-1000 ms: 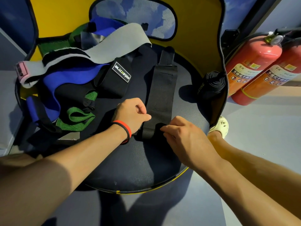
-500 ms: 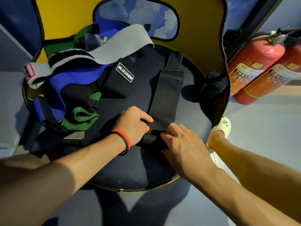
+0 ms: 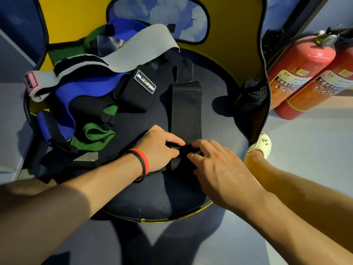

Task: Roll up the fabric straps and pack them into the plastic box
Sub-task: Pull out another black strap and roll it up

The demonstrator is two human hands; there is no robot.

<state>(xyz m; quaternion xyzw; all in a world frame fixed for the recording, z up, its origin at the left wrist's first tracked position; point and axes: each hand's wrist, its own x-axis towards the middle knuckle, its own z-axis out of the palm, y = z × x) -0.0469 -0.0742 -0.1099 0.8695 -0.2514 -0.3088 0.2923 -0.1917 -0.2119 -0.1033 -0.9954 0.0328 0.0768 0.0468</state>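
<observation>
A black strap (image 3: 186,108) is laid flat on the chair seat (image 3: 152,197) so its near end can be rolled tight. There it is pinched by the curled fingers of the left hand (image 3: 158,148) and pressed by the spread fingers of the right hand (image 3: 219,165). Left of it loose straps (image 3: 86,92) are heaped; right of it one finished roll (image 3: 252,94) is stood.

White letters on a black patch (image 3: 144,84): BLIZZSTAR, sewn to the folded black strap (image 3: 133,98) at the seat's (image 3: 152,197) far left. At the right edge, the rolled black strap (image 3: 252,96) shows pale letters, only "ETING" readable. The red fire extinguishers (image 3: 299,62) beside the seat carry Chinese label text, "手提式干粉"; the finer print is blurred. The pink tag (image 3: 30,83) at the left edge is unreadable.
</observation>
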